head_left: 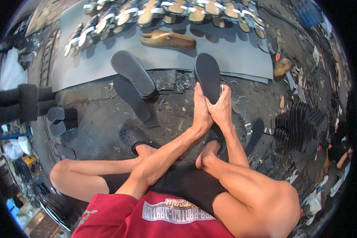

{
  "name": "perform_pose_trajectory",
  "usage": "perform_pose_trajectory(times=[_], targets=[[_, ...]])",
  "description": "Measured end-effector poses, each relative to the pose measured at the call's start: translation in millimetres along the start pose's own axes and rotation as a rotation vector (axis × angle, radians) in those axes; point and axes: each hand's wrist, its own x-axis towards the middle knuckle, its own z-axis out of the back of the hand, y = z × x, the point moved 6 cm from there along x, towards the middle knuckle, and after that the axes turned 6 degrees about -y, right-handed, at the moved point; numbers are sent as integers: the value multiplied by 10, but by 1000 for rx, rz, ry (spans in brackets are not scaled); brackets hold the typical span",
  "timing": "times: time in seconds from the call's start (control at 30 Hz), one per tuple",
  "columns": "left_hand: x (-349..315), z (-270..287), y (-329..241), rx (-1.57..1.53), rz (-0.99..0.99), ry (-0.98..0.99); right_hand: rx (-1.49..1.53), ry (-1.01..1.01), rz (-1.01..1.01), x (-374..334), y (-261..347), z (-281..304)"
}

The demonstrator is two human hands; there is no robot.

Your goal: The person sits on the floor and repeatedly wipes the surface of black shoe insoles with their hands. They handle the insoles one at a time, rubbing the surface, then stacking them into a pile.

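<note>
"When the left hand [202, 113] and the right hand [223, 107] are checked, what is their state?"

"Both grip a black shoe sole [207, 71] by its sides: the left bears against the left edge, the right wraps the right edge."

"Specify the sole's location."

"Between the hands, far end overlapping the grey sheet [242, 59] in view; contact cannot be determined. On that sheet lies a wooden shoe last [168, 40], near rows of sandals [146, 16]."
</note>
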Motion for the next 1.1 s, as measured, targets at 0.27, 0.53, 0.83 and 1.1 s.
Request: perform_pose_trajectory(times=[0.27,0.53,0.83,1.1], targets=[[63,472,-199,115,2,31,97,-137,-195,169,124,299],[727,1993,53,618,99,-593,22,-141,-191,-1,193,325],[1431,856,-1,315,-130,65,-63,-113,-88,-192,23,-97],[1629,357,438,351,-133,271,-52,-63,-141,-159,51,-129]])
